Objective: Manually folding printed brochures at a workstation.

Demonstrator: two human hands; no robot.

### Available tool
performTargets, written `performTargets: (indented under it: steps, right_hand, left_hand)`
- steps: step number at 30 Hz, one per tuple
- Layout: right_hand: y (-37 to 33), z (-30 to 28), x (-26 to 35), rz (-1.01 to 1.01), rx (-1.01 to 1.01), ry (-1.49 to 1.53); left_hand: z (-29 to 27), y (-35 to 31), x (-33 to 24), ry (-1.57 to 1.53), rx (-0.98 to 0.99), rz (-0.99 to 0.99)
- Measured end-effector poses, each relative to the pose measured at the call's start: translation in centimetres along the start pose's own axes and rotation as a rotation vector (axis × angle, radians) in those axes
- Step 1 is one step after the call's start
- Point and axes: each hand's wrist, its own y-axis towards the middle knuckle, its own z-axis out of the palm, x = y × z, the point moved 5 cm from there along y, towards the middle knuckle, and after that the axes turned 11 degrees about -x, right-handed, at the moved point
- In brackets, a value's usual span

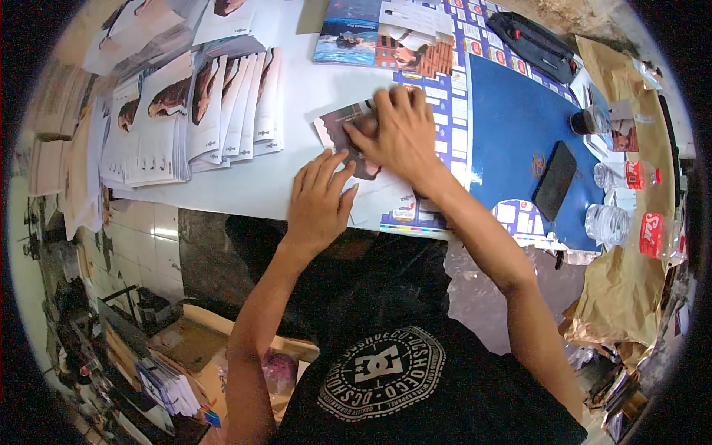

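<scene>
The leaflet (335,126) looks to me like smooth printed paper, and so do the stacked booklets (162,144). The bottles (607,225) are clear, glossy plastic, close by rough, crumpled brown paper (619,297). I see a matt cloth shirt (475,389), a dull fabric-looking pouch (523,44) and shiny pale tiles (165,245).

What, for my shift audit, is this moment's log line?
Left hand: touching leaflet; Right hand: on leaflet; Left side: leaflet stacks; Right side: black phone
</scene>
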Motion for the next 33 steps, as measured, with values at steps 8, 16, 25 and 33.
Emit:
performTargets:
  steps: [8,16,25,33]
  right_hand:
    - [2.0,1.2,-0.8,-0.125,-0.076,0.008]
    - [-10.7,-8.3,-0.5,-0.121,0.136,0.064]
    - [-8.0,-10.6,-14.7,0.201,-0.302,-0.274]
    - [-7.4,-10.8,-14.3,0.207,-0.308,-0.281]
  left_hand:
    - [0.3,0.3,-0.2,0.011,-0.069,0.043]
    - [-1.1,2.9,-0.8,-0.04,0.021,-0.07]
    - [1.0,-3.1,-7.4,0.035,0.236,0.177]
    - [-16.3,2.1,0.8,0.121,-0.441,0.088]
